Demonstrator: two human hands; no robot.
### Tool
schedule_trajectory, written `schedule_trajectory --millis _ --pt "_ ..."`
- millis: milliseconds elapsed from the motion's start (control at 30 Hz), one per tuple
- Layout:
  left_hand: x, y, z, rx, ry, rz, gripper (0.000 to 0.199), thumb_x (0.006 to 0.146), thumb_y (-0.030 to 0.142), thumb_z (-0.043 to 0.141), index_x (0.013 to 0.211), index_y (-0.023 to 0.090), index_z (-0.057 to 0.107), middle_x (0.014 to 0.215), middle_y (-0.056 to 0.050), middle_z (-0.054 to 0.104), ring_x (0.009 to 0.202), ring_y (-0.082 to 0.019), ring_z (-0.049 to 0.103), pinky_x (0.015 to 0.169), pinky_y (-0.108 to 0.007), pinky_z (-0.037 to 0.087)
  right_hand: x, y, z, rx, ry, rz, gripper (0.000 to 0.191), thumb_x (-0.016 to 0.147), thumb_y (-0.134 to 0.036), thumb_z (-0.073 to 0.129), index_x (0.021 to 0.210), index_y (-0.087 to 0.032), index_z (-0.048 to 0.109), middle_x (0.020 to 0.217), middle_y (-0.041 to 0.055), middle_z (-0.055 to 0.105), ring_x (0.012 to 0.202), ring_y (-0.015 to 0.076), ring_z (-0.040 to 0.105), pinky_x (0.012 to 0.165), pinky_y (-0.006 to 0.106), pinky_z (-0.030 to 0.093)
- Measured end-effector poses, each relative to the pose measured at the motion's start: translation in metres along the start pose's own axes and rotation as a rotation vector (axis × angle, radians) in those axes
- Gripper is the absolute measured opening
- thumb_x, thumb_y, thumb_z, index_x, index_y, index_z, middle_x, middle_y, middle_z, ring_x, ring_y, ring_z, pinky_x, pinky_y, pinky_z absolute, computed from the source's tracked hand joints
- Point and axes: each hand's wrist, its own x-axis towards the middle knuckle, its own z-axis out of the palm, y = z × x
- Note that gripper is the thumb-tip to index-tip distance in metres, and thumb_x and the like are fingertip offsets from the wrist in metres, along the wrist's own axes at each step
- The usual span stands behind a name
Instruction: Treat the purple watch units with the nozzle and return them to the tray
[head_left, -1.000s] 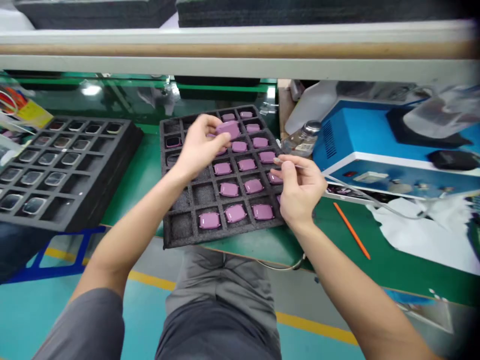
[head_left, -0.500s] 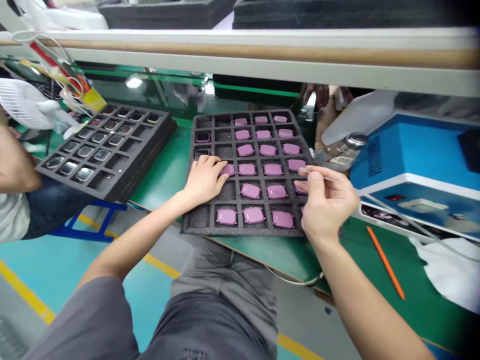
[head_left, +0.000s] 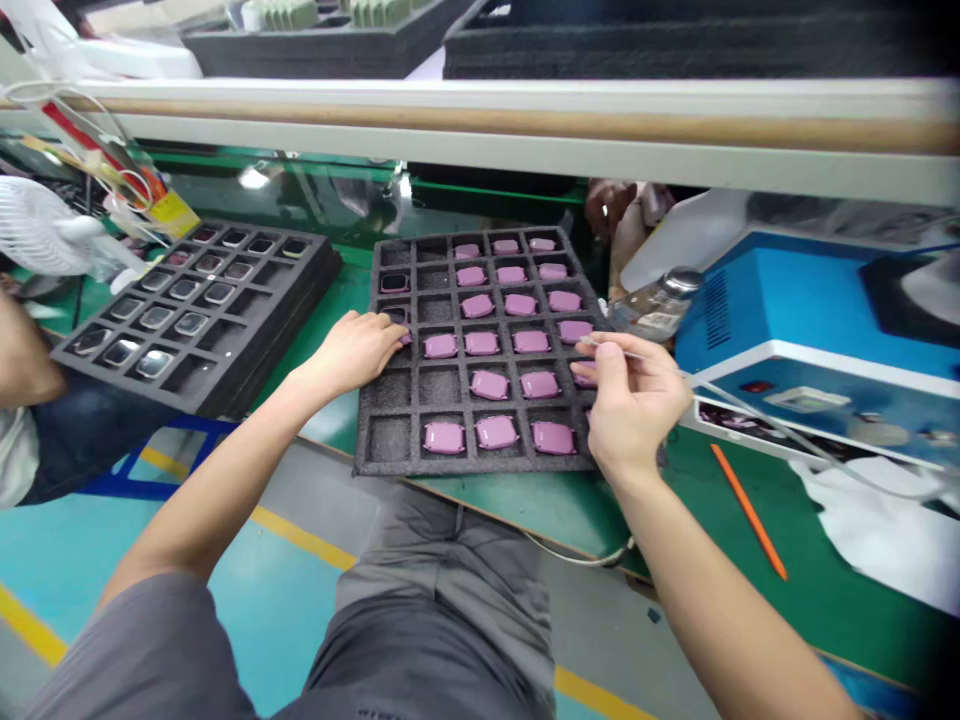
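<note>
A dark grey foam tray lies before me, its compartments holding several purple watch cases. My left hand is at the tray's left edge, fingers closed at a purple watch case that is mostly hidden by them. Just above those fingers, a dark-faced watch case sits in the left column. Over the right column, my right hand pinches a slim tool with a pale tip. A thin hose runs off behind that hand.
On the left stands a stack of foam trays with glass-faced watches, beside a white fan and a person's arm. To the right are a blue machine, a bottle, an orange stick and white cloth.
My left hand has moved left, off the purple case in the second column to the first column. The right hand keeps its place over the tray. The whole view has shifted slightly.
</note>
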Motion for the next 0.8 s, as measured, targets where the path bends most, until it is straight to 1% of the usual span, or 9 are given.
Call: schedule_trajectory --millis 67,133,167,233,333,433,567,667,800 --pt "0.006 0.002 -0.004 -0.092 0.083 -0.012 0.041 0.102 0.028 0.036 0.121 0.012 0.069 0.113 -0.019 0.073 0.109 -0.033 0.068 0.097 -0.047 0.047 0.001 0.0 0.001 0.024 -0.001 0.007 0.023 0.087 -0.041 0.071 0.091 -0.018 0.072 0.09 0.0039 0.074 0.079 0.0155 0.075 0.063 0.026 0.065" --pt "0.017 0.012 -0.008 -0.293 0.229 -0.028 0.043 0.102 0.028 0.035 0.127 0.01 0.065 0.126 -0.019 0.07 0.117 -0.031 0.065 0.103 -0.045 0.047 0.003 -0.002 0.002 0.036 -0.018 0.015 0.022 0.088 -0.04 0.071 0.092 -0.018 0.073 0.089 0.0037 0.074 0.079 0.0154 0.075 0.064 0.026 0.065" --pt "0.024 0.021 -0.011 -0.423 0.294 -0.026 0.043 0.102 0.03 0.037 0.13 0.011 0.063 0.129 -0.018 0.069 0.119 -0.03 0.065 0.104 -0.043 0.047 0.003 -0.003 0.002 0.044 -0.025 0.018 0.021 0.088 -0.039 0.071 0.092 -0.019 0.073 0.089 0.0038 0.074 0.079 0.0154 0.075 0.065 0.026 0.065" --pt "0.044 0.046 -0.014 -0.727 0.354 -0.009 0.044 0.101 0.035 0.044 0.135 0.014 0.061 0.121 -0.013 0.073 0.11 -0.025 0.069 0.1 -0.039 0.052 0.005 -0.006 0.003 0.066 -0.024 0.016 0.02 0.088 -0.038 0.071 0.092 -0.019 0.073 0.089 0.0042 0.074 0.08 0.0154 0.075 0.067 0.026 0.065" --pt "0.079 0.093 -0.014 -1.243 0.263 0.034 0.054 0.09 0.04 0.065 0.137 0.014 0.06 0.09 -0.005 0.073 0.081 -0.02 0.072 0.081 -0.034 0.059 0.011 -0.008 0.005 0.095 0.007 0.001 0.019 0.089 -0.039 0.07 0.091 -0.02 0.072 0.091 0.0044 0.075 0.081 0.0153 0.074 0.07 0.026 0.064" --pt "0.101 0.131 -0.006 -1.618 0.13 0.01 0.059 0.076 0.039 0.082 0.127 0.014 0.066 0.086 -0.003 0.073 0.078 -0.017 0.071 0.079 -0.032 0.06 0.019 -0.007 0.005 0.122 0.045 -0.015 0.019 0.091 -0.039 0.068 0.094 -0.02 0.071 0.093 0.0046 0.075 0.083 0.0147 0.073 0.075 0.027 0.063" --pt "0.104 0.148 0.008 -1.681 0.136 -0.067 0.043 0.073 0.039 0.086 0.106 0.016 0.076 0.098 -0.007 0.079 0.084 -0.016 0.072 0.075 -0.025 0.057 0.022 -0.004 0.005 0.126 0.04 -0.054 0.019 0.092 -0.038 0.068 0.095 -0.019 0.072 0.095 0.0054 0.075 0.084 0.0149 0.073 0.079 0.029 0.063" --pt "0.098 0.149 0.014 -1.641 0.144 -0.067 0.042 0.073 0.038 0.086 0.109 0.017 0.078 0.098 -0.007 0.08 0.083 -0.018 0.073 0.077 -0.027 0.057 0.018 -0.004 0.006 0.081 -0.001 -0.088 0.018 0.092 -0.038 0.068 0.095 -0.02 0.073 0.095 0.0057 0.076 0.085 0.0158 0.073 0.08 0.029 0.062" --pt "0.095 0.151 0.017 -1.62 0.183 -0.008 0.039 0.074 0.032 0.086 0.109 0.017 0.079 0.105 -0.007 0.08 0.091 -0.02 0.074 0.09 -0.031 0.057 0.015 -0.005 0.005 0.056 -0.033 -0.116 0.015 0.092 -0.035 0.068 0.095 -0.022 0.075 0.095 0.0057 0.077 0.087 0.0171 0.073 0.079 0.03 0.062"
